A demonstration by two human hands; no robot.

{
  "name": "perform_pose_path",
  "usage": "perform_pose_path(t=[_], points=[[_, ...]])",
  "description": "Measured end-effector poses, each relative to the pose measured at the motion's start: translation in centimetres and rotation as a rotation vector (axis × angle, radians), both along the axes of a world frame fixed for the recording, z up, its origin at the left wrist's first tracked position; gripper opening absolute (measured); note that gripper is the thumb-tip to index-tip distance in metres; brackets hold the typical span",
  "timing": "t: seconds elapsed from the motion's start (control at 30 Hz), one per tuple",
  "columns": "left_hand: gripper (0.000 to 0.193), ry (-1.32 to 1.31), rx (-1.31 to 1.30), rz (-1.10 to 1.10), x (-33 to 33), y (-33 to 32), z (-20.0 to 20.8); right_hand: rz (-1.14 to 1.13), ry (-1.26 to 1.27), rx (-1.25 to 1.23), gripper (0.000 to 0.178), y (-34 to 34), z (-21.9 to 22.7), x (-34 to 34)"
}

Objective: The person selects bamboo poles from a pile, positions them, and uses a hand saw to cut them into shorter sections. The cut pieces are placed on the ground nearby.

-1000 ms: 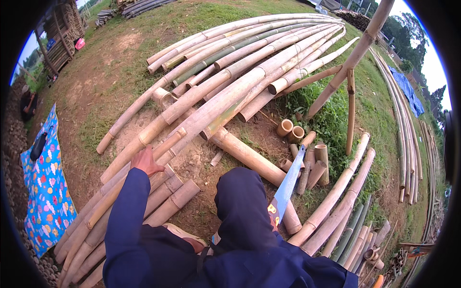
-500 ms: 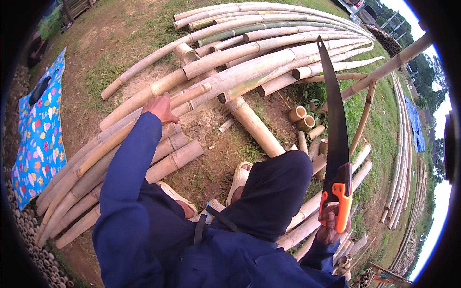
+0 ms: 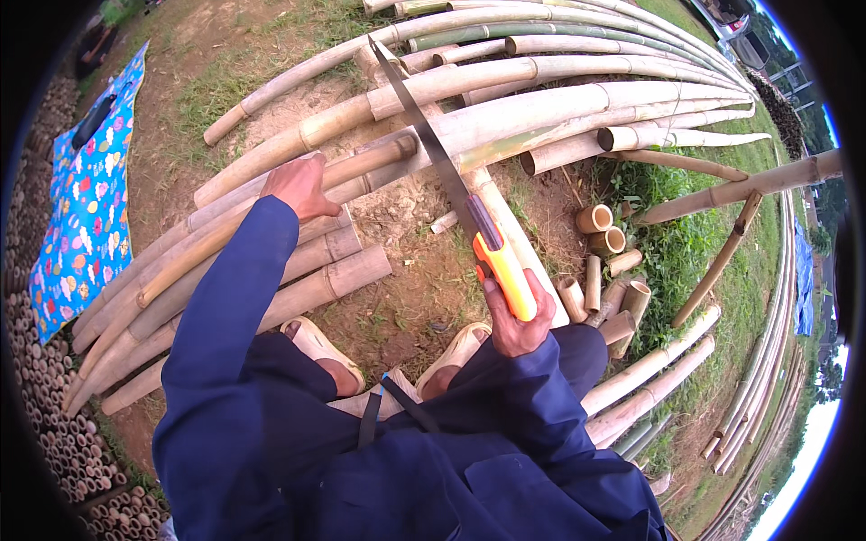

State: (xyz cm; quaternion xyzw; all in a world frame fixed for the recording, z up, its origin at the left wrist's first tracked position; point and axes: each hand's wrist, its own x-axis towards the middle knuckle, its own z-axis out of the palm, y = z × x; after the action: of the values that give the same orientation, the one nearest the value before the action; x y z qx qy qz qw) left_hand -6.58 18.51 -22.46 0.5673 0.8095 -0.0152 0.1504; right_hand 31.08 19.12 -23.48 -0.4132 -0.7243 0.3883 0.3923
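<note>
My left hand (image 3: pixel 299 187) is wrapped over a slim bamboo pole (image 3: pixel 374 160), a little short of its cut end, with the thumb on the near side. In my right hand (image 3: pixel 523 317) is a handsaw (image 3: pixel 439 153) with an orange-and-black handle and a long dark blade. The blade points up and to the left, passing close by the pole's cut end; whether it touches cannot be made out. Beneath it, thicker bamboo poles (image 3: pixel 505 117) lie across a bamboo support (image 3: pixel 519 243).
Short bamboo pieces (image 3: pixel 606 241) lie to the right of the support, by a slanting bamboo frame (image 3: pixel 717 261). More poles (image 3: pixel 307 287) lie under my left forearm. A blue patterned sheet (image 3: pixel 90 198) is at the left, beside stacked bamboo cuttings (image 3: pixel 68 442).
My right hand has swung the saw from the right side leftward, bringing the blade to the slim pole's end. My left hand stays on the pole. The view has shifted slightly.
</note>
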Motion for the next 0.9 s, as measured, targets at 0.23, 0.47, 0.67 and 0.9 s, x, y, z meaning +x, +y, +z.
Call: perform_pose_path(t=[0.23,0.47,0.67,0.9], points=[[0.072,-0.010,0.011,0.010,0.2,0.2,-0.2,0.106,0.088,-0.210,0.018,0.6,-1.2,-0.2],[0.071,0.019,0.006,0.035,-0.3,-0.2,-0.5,0.197,-0.047,-0.274,0.022,-0.6,0.5,1.1],[0.069,-0.016,0.003,0.068,0.4,-0.1,-1.0,0.174,-0.057,-0.226,0.019,-0.5,0.3,2.5],[0.069,0.026,-0.006,0.027,-0.8,0.5,-0.5,0.219,-0.020,-0.145,0.019,1.1,-0.6,0.6]])
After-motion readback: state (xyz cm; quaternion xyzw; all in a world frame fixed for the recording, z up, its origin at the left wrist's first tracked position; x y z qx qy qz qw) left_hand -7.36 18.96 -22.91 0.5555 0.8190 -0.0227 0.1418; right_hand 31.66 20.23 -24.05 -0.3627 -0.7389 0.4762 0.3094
